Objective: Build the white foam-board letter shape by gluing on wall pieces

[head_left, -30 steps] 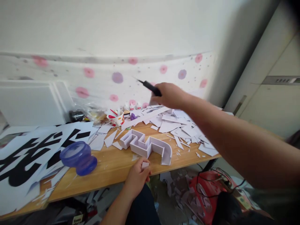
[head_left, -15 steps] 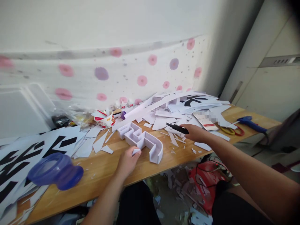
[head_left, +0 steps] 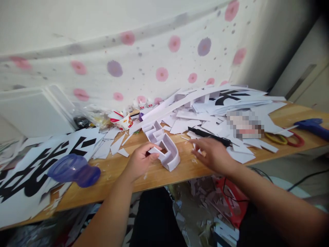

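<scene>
A: What is standing behind the bench?
B: A pale wall (head_left: 77, 17) is filling the top of the frame, and a white cloth with pink and purple dots (head_left: 161, 73) is hanging across it.
A: And at the sides?
B: A cream cabinet (head_left: 308, 79) is rising at the upper right, and a white panel (head_left: 31, 113) is leaning at the left edge. The wooden table (head_left: 113, 168) is crossing the middle in soft, even light. The floor (head_left: 190, 209) below is lying in shade.

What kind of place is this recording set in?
Likely a small sign-making or craft workbench: a wooden table strewn with white board offcuts, printed sheets of large black characters, a blue glue gun and scissors. The left hand grips a built-up white character form.
</scene>
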Tool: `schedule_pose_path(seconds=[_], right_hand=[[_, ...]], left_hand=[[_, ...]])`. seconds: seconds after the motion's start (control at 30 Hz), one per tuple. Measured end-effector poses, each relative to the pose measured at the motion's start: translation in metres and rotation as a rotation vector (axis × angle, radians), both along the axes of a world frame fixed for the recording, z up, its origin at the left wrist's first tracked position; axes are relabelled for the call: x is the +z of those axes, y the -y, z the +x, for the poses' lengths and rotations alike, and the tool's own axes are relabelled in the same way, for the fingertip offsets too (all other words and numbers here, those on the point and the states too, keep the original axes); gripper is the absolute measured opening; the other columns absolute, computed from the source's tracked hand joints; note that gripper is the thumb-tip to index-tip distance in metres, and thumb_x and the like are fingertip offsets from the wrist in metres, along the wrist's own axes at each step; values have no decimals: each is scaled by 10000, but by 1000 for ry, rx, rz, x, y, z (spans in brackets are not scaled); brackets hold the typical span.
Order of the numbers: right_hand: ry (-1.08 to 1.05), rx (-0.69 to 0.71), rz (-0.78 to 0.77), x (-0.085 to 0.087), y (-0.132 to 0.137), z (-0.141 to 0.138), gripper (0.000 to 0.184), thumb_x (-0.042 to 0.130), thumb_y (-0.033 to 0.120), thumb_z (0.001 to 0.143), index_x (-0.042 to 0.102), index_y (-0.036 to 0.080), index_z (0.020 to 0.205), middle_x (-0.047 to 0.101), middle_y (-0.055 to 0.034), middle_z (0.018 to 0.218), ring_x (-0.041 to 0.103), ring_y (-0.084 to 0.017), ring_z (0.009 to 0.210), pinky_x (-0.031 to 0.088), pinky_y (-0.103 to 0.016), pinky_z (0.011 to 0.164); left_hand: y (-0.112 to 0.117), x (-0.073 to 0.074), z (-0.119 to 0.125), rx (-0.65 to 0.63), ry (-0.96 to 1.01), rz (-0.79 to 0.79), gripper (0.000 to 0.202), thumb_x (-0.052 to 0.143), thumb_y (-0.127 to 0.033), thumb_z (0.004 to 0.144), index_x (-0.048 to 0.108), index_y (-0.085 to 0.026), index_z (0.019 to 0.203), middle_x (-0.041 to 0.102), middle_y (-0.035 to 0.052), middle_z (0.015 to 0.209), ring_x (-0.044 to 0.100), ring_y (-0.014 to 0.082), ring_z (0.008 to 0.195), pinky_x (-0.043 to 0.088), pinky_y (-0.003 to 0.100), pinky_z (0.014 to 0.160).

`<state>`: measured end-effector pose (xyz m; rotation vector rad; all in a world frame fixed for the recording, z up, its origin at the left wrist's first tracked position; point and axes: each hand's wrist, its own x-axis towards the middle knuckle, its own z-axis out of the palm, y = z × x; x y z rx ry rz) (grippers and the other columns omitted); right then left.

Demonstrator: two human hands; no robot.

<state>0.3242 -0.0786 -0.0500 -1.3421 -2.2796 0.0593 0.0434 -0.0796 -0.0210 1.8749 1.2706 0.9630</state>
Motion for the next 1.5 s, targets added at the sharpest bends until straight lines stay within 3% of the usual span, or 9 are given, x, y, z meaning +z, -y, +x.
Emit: schedule_pose_path(seconds=[0.1, 0.23, 0.3, 0.43, 0.67, 0.9, 1.1, 1.27, 1.5], right_hand=[[123, 224, -98, 8, 22, -43, 370, 463, 354, 941, 510, 267, 1298, 718, -68, 944, 658, -215, 781, 427, -292, 662], [202, 223, -121, 12, 21, -64, 213, 480, 181, 881, 605, 204, 1051, 712, -62, 851, 663, -214, 689, 366, -270, 555], [177, 181, -119, 13, 12, -57, 177, 468, 136, 855, 613, 174, 949, 706, -79, 826, 662, -220, 693, 360, -274, 555], [108, 106, -114, 8, -5, -31, 184, 473, 156, 856, 629, 146, 952, 706, -117, 857, 661, -239, 747, 394, -292, 618], [-32, 196, -139, -14, -17, -4, 235, 495, 114, 833, 650, 175, 999, 705, -60, 876, 633, -179, 783, 425, -267, 707], [-135, 285, -172, -12, -15, -10, 229, 476, 125, 876, 645, 195, 1013, 692, -41, 924, 615, -153, 816, 444, -259, 743], [-327, 182, -215, -20, -16, -3, 466, 486, 87, 818, 547, 187, 1269, 681, -44, 899, 620, -152, 763, 473, -271, 692], [-419, 131, -161, -25, -8, 14, 373, 501, 129, 831, 582, 151, 1194, 653, -59, 882, 604, -147, 719, 488, -285, 660], [-378, 188, -97, -22, 6, 22, 319, 502, 137, 871, 568, 167, 1182, 644, -53, 908, 612, -136, 759, 502, -278, 698]], left_hand=[[-4, 4, -1, -28, 43, -33, 148, 670, -277, 763, 609, -189, 866, 601, -5, 799, 559, 151, 741, 429, 260, 691], [-4, 15, -1, -82, -60, 6, 75, 633, -252, 787, 609, -189, 819, 591, -18, 760, 549, 137, 723, 429, 259, 690], [-3, 19, 1, -107, -128, 29, 66, 599, -234, 814, 641, -193, 845, 635, -5, 801, 571, 142, 761, 434, 268, 722], [-5, 21, 11, -122, -150, 48, 115, 600, -212, 808, 672, -197, 896, 688, 16, 864, 601, 152, 779, 454, 284, 735], [-29, 23, 45, -257, -229, 114, 79, 601, -198, 815, 663, -213, 862, 688, -13, 842, 611, 135, 781, 469, 270, 721], [-37, 35, 59, -417, -378, 119, 49, 622, -208, 813, 669, -216, 801, 696, -37, 794, 619, 121, 757, 447, 260, 716], [-41, 28, 64, -383, -472, 118, 69, 615, -195, 778, 627, -199, 710, 663, -47, 717, 578, 108, 681, 396, 251, 639], [-37, 22, 69, -414, -580, 277, 131, 590, -141, 729, 516, -181, 629, 549, -59, 614, 476, 99, 598, 352, 272, 632], [-36, 8, 62, -426, -527, 430, 141, 554, -88, 749, 486, -184, 673, 540, -32, 685, 469, 132, 699, 359, 306, 699]])
